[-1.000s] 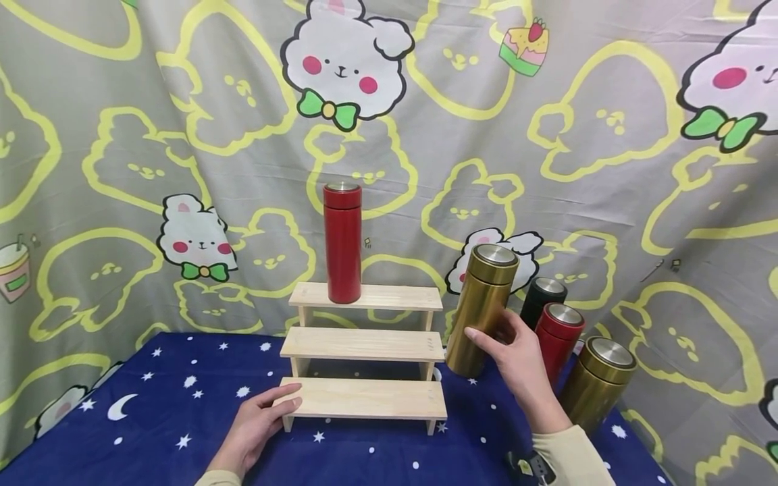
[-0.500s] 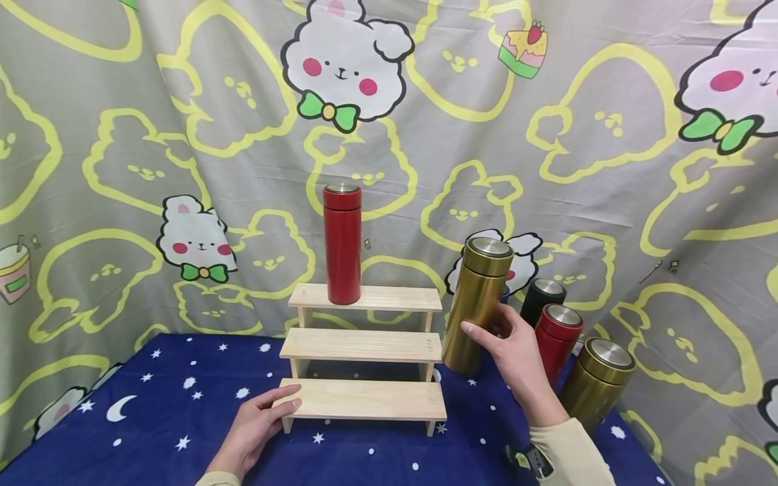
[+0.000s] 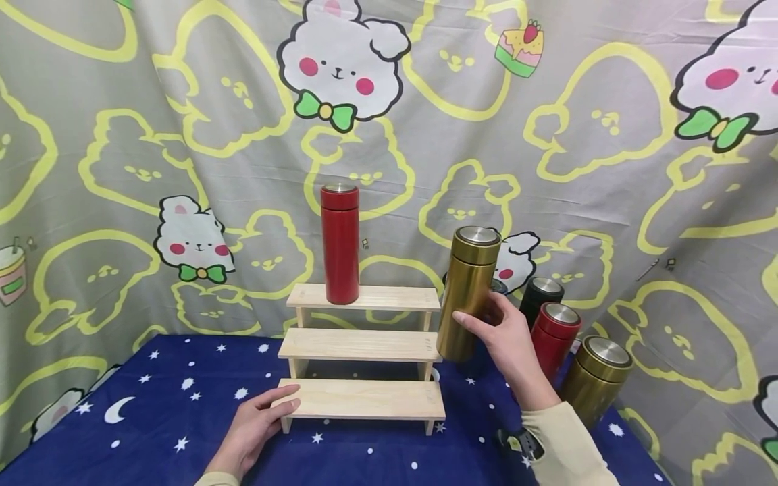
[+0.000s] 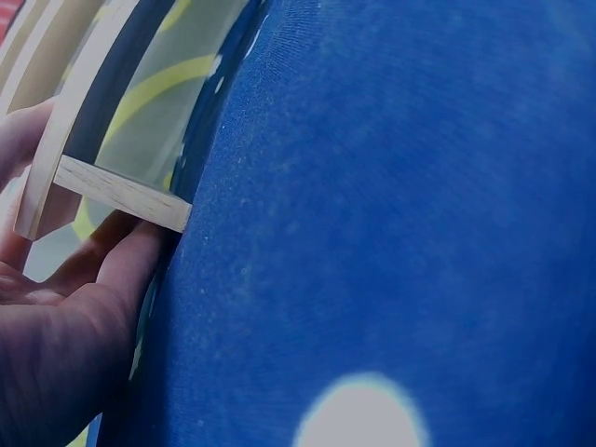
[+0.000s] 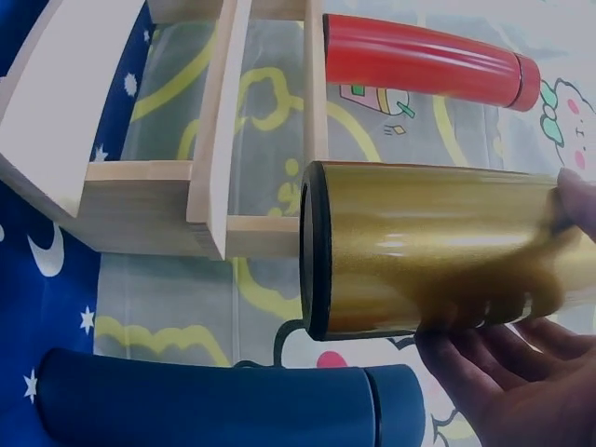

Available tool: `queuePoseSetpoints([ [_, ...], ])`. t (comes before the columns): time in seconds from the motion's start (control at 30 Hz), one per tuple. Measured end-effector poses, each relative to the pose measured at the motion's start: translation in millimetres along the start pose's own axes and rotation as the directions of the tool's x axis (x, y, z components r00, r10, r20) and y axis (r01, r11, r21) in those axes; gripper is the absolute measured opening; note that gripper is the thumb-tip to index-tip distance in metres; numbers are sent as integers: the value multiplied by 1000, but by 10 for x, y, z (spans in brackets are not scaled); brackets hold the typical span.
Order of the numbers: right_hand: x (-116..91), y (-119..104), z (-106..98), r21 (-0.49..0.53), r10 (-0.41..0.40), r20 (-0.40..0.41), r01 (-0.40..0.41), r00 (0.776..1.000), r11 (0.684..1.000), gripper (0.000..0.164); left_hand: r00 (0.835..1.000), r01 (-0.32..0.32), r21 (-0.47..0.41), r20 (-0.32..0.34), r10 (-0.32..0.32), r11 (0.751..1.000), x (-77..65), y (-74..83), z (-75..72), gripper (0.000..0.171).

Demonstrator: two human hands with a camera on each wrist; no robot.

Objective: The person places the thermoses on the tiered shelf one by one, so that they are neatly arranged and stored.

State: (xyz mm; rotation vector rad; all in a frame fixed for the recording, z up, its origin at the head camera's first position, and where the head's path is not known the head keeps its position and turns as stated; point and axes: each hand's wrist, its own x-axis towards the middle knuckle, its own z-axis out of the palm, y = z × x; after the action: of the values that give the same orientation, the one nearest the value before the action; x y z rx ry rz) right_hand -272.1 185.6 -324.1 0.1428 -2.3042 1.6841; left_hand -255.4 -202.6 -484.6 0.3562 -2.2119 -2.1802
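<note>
My right hand [image 3: 510, 337] holds a gold thermos bottle [image 3: 467, 297] with a steel-topped lid, thumb on the near side and fingers around the back. The bottle is raised and slightly tilted, just right of a three-step wooden display stand [image 3: 365, 398]. In the right wrist view, the bottle's dark base [image 5: 315, 251] shows clear of the cloth. My left hand [image 3: 255, 422] grips the left end of the lowest step; in the left wrist view, fingers [image 4: 130, 265] lie beside the stand's leg [image 4: 121, 191]. A red thermos bottle [image 3: 340, 246] stands upright on the top step, left of its middle.
On the right stand a black thermos [image 3: 541, 297], another red thermos [image 3: 554, 341] and a second gold thermos [image 3: 595, 381]. A blue thermos [image 5: 205, 396] stands behind the held one. Dark blue star-patterned cloth [image 3: 182, 405] covers the table; a cartoon-print curtain [image 3: 243, 169] hangs behind.
My right hand has lifted the gold thermos bottle and carried it left, closer to the stand. The lid of the blue thermos now shows behind it. My left hand stays in place.
</note>
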Motion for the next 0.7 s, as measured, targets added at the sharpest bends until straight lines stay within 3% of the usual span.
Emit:
queuePoseSetpoints([
  [0.7,239,-110,96,42,-63,-24,64,998,997,73,1000,0,16,2,0,1000,16,-14,-2,45],
])
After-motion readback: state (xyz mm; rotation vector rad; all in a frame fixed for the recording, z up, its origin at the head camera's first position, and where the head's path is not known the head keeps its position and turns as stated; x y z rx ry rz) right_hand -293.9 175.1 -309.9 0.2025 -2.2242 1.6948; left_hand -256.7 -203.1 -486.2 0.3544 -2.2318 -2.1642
